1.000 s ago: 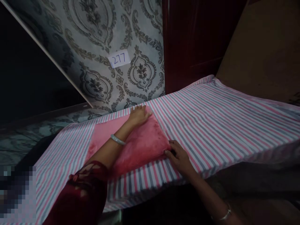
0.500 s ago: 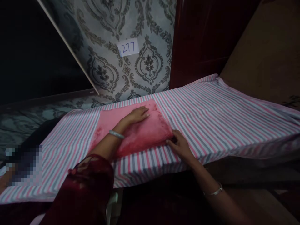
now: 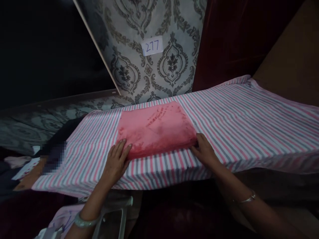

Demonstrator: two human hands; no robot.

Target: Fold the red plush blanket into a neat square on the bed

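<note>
A folded pink plush cloth [image 3: 156, 130] lies flat on a surface covered by a pink, grey and white striped sheet [image 3: 244, 122]. My left hand [image 3: 116, 161] rests flat at the cloth's near left corner, fingers stretched out and touching its edge. At the near right corner my right hand [image 3: 204, 152] lies with its fingertips against or under the cloth's edge; whether it grips the cloth is hidden. Both wrists wear bangles.
A patterned grey panel [image 3: 139, 56] with a paper label reading 277 [image 3: 152, 46] leans behind the surface. Dark red wood [image 3: 231, 39] stands at the back right. A light metal frame [image 3: 119, 212] shows under the near edge. Loose items lie in the dark at left.
My left hand has drawn back from the cloth's far side to its near left corner. My right hand stays at the near right corner. The view has shifted left.
</note>
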